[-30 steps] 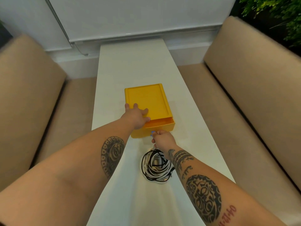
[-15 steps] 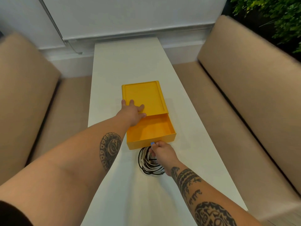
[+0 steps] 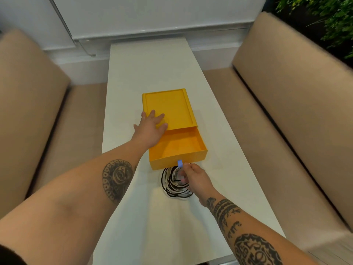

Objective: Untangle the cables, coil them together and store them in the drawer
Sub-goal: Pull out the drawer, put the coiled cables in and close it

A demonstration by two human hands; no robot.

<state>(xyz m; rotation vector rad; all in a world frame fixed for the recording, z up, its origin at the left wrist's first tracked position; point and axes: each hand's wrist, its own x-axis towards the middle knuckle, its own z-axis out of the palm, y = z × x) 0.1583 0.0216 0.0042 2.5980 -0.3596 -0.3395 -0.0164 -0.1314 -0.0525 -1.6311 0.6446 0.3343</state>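
View from a head-worn camera, looking down along two bare, tattooed forearms to a long white surface (image 3: 152, 64) that runs away from the viewer between two beige benches (image 3: 286, 104).

At the middle of the surface sits a yellow box (image 3: 168, 106), its long axis running away from the viewer. Its drawer (image 3: 179, 148) stands roughly half out towards the viewer and looks empty. The left hand (image 3: 150, 129) lies spread and flat on the box lid at its near left corner, pressing down.

The cables (image 3: 174, 187), black and white, lie in one round coil on the surface, just in front of the drawer's front wall and nearly touching it. The right hand (image 3: 197, 178) hovers over the right side of the coil, covering part of it. It is much the nearer hand. Its fingers are curled, with the fingertips (image 3: 188, 165) against the right edge of a small blue tab (image 3: 180, 163) on the drawer front. Blur makes it impossible to tell whether they pinch the tab or only touch it.

To store the coil, it would likely need lifting up, over the front wall and away from the viewer, a short way.

The coil's right side and any plugs are hidden. Both elbows are cut off by the frame.
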